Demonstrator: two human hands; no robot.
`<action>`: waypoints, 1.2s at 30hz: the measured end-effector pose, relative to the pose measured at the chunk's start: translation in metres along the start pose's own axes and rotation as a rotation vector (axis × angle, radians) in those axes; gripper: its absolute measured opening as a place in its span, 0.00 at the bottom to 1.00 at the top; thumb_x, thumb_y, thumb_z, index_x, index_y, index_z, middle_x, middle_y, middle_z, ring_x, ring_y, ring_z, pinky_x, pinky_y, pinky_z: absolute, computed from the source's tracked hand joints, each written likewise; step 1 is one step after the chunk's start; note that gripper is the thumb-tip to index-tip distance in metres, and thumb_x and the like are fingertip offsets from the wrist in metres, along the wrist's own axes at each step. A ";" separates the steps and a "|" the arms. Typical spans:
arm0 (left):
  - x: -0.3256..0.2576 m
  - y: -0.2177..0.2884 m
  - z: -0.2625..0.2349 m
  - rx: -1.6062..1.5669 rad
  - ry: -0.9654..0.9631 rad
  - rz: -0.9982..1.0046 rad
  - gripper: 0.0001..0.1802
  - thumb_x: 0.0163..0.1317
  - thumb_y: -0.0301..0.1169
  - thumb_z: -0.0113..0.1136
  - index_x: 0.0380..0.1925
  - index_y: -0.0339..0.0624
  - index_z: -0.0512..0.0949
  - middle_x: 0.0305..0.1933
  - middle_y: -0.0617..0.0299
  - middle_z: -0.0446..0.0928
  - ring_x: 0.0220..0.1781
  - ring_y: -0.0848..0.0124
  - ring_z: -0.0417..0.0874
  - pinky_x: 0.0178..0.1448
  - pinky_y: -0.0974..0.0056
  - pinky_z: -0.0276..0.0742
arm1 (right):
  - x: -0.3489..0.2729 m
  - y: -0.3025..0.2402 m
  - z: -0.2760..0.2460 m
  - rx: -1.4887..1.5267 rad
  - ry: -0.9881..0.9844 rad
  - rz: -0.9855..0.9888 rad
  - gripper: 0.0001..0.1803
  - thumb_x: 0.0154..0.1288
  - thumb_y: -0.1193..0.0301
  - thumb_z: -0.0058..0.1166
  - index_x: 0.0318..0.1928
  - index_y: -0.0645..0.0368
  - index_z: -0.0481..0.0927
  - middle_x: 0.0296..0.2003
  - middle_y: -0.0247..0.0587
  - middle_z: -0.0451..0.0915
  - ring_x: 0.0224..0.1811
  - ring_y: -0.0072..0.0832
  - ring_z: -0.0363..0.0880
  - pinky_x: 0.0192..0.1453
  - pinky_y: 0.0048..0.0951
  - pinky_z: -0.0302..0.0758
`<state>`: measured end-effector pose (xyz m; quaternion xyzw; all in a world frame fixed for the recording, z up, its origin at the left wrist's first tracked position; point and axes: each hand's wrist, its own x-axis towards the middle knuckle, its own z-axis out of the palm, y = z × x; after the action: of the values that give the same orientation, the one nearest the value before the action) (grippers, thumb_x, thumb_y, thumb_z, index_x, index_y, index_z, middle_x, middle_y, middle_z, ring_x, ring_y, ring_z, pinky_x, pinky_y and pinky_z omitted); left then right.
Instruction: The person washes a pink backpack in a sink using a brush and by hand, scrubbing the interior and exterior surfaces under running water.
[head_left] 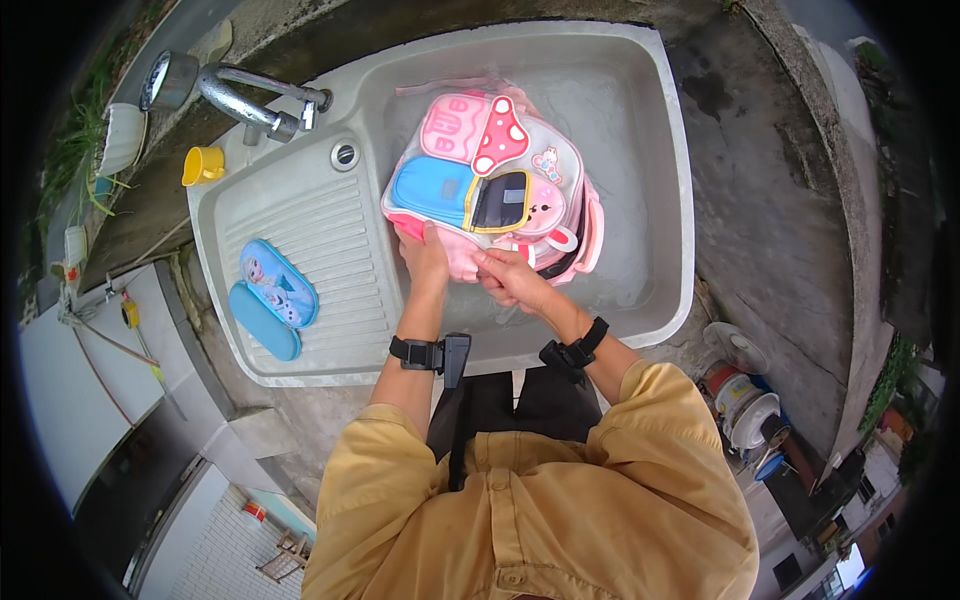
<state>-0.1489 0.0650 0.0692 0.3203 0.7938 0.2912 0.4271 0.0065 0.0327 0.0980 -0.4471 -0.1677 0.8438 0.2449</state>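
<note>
A pink child's backpack [500,170] with a blue front pocket and a red mushroom patch lies in the wet basin of a grey sink [640,300]. My left hand [425,255] grips the pack's near pink edge. My right hand [508,277] pinches the same edge just to the right, close to a pink strap. Both wrists wear black bands. A blue pencil case [278,283] with cartoon figures rests on the ribbed drainboard at the left, overlapping a plain blue piece [262,322].
A metal faucet [255,105] juts over the sink's far left corner, beside a small yellow cup [202,165]. A white pot with a plant [120,140] stands further left. Stacked bowls and buckets [745,410] sit on the ground at the right.
</note>
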 end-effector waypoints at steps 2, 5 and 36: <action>-0.018 0.015 0.001 -0.054 -0.066 0.038 0.25 0.62 0.29 0.41 0.58 0.29 0.56 0.58 0.41 0.63 0.58 0.51 0.66 0.59 0.57 0.61 | 0.007 0.013 0.001 0.220 0.131 -0.014 0.13 0.62 0.60 0.50 0.27 0.54 0.70 0.16 0.25 0.63 0.10 0.12 0.48 0.12 0.18 0.42; -0.033 -0.007 0.013 -0.237 -0.044 0.043 0.26 0.63 0.31 0.40 0.59 0.29 0.54 0.57 0.40 0.64 0.57 0.50 0.67 0.59 0.58 0.61 | 0.025 0.019 0.022 0.310 0.384 -0.129 0.12 0.62 0.62 0.49 0.27 0.54 0.69 0.16 0.25 0.63 0.10 0.12 0.49 0.12 0.18 0.43; -0.039 0.078 0.023 0.600 0.198 0.675 0.27 0.50 0.20 0.50 0.55 0.37 0.63 0.60 0.42 0.60 0.63 0.47 0.57 0.64 0.53 0.55 | 0.030 -0.104 -0.183 0.079 0.915 -0.251 0.13 0.55 0.72 0.54 0.39 0.65 0.73 0.16 0.26 0.63 0.10 0.13 0.52 0.11 0.20 0.48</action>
<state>-0.0921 0.0889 0.1351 0.6410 0.7313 0.2005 0.1189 0.1724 0.1473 0.0307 -0.7396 -0.0630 0.5298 0.4103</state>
